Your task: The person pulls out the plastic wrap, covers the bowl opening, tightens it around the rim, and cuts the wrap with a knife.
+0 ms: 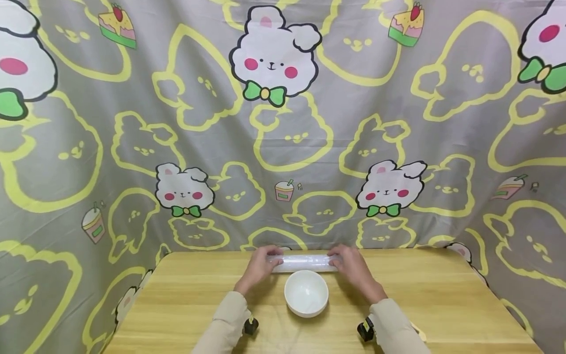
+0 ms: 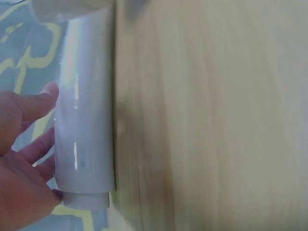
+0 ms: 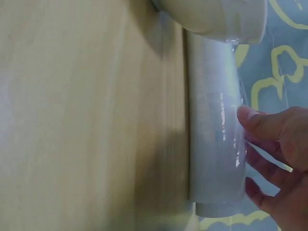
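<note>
A roll of cling film [image 1: 305, 263] lies crosswise near the table's back edge, with a core end sticking out in both wrist views. My left hand [image 1: 263, 265] holds its left end, thumb toward the front and fingers behind. In the left wrist view the thumb [image 2: 48, 94] meets the side of the film. My right hand [image 1: 349, 265] grips the right end the same way; its thumb [image 3: 250, 118] rests at the film's edge. Just in front of the roll, between my forearms, stands a white bowl [image 1: 306, 294] with nothing visible inside.
The wooden table [image 1: 199, 295] reaches back to a patterned curtain [image 1: 274, 137] that hangs behind and along both sides. Black wrist cameras [image 1: 250, 326] sit at both sleeves. A small pale-yellow object [image 1: 418, 332] pokes out beside the right sleeve.
</note>
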Demonstrator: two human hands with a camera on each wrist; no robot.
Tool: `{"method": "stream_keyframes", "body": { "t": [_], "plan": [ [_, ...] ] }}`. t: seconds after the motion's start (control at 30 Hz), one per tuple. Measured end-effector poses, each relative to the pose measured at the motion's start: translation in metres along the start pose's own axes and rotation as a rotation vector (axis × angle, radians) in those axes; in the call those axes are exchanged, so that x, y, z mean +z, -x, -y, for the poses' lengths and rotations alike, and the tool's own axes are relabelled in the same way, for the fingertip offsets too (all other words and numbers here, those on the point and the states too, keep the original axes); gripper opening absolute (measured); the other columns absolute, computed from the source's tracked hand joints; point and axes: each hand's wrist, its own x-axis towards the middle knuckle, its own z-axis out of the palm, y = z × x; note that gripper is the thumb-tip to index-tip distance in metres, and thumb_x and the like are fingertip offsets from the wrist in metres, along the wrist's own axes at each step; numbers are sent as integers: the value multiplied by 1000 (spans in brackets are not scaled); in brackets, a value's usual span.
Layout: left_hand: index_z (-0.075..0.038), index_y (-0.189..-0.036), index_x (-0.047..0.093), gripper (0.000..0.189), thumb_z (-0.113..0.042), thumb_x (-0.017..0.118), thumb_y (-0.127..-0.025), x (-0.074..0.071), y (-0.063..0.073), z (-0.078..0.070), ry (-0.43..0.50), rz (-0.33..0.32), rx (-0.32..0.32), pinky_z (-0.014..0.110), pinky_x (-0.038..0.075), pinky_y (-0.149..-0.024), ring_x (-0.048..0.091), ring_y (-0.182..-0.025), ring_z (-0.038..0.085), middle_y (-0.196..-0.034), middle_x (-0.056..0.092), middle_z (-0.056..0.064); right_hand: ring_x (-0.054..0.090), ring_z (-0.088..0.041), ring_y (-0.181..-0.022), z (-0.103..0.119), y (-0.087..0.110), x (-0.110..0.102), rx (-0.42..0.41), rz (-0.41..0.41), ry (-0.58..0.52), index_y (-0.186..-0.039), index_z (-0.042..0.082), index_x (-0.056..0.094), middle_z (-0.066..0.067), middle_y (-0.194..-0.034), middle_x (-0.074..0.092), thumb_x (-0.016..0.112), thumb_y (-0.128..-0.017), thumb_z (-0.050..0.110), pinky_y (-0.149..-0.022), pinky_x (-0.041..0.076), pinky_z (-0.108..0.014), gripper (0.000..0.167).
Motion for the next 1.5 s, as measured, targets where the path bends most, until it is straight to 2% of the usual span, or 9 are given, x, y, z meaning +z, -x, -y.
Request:
{"method": "stream_keyframes", "body": {
  "t": [0.1, 0.23, 0.37, 0.47, 0.6, 0.7, 0.87, 1.07, 1.5],
  "plan": [
    [-2, -103, 74, 18, -3, 81, -85, -1, -3, -1, 45, -24, -50, 51, 54, -96, 68, -105, 33, -103, 75, 11, 71, -33, -97, 0, -3, -2, 16, -16, -18, -92, 3, 78, -10, -97, 76, 83, -78, -5, -87, 59, -48, 17],
    [-3, -99, 75, 19, -3, 83, -82, -3, -5, -2, 35, -34, -58, 51, 54, -95, 69, -103, 32, -100, 75, 9, 71, -34, -98, -1, -5, -3, 36, -11, -29, -92, 3, 78, -11, -98, 76, 84, -78, -5, -90, 58, -49, 16],
    [-2, -98, 76, 18, 1, 83, -81, -3, -3, 0, 98, -45, -105, 51, 54, -95, 68, -102, 32, -99, 75, 10, 72, -34, -98, -3, -5, -2, 25, -5, -23, -90, 4, 79, -11, -98, 76, 84, -79, -3, -92, 57, -50, 14],
    [-1, -97, 77, 17, 0, 83, -82, -2, -2, 0, 145, -47, -148, 51, 52, -98, 67, -108, 34, -103, 75, 11, 72, -33, -96, -4, -4, -1, 23, -11, -21, -87, 4, 79, -10, -97, 77, 84, -79, -4, -90, 58, -49, 12],
    [1, -97, 77, 15, -1, 82, -83, -2, -1, 1, 142, -48, -133, 54, 51, -99, 66, -111, 37, -105, 75, 13, 72, -32, -94, -4, -2, 0, 31, -16, -20, -86, 5, 79, -9, -95, 76, 82, -80, -7, -86, 60, -46, 13],
    [2, -96, 77, 13, -1, 81, -84, -1, -1, 1, 155, -55, -118, 52, 53, -96, 68, -104, 35, -102, 75, 13, 72, -29, -91, -4, -2, 1, 23, -19, -10, -86, 6, 77, -7, -92, 75, 81, -81, -7, -82, 61, -43, 14],
    [2, -92, 76, 6, 4, 76, -87, -1, 1, 2, 201, -65, -122, 43, 57, -88, 69, -95, 29, -96, 75, 12, 69, -22, -83, -4, -4, 1, 12, -10, 17, -85, 7, 74, -4, -87, 73, 79, -84, -6, -75, 60, -40, 13],
    [1, -92, 76, 5, 3, 76, -87, -1, 1, 0, 196, -57, -123, 33, 56, -83, 68, -93, 25, -94, 75, 11, 64, -18, -81, -2, -7, -1, 38, 25, 34, -89, 7, 72, -3, -87, 71, 74, -90, -2, -74, 57, -39, 10],
    [-3, -95, 76, 13, -4, 83, -84, -3, 2, -3, 93, -25, -67, 50, 55, -93, 68, -100, 30, -98, 74, 8, 61, -18, -75, 2, -16, -8, 63, 39, 54, -91, 8, 70, -4, -84, 69, 70, -95, 3, -71, 56, -42, 7]
  ]
}}
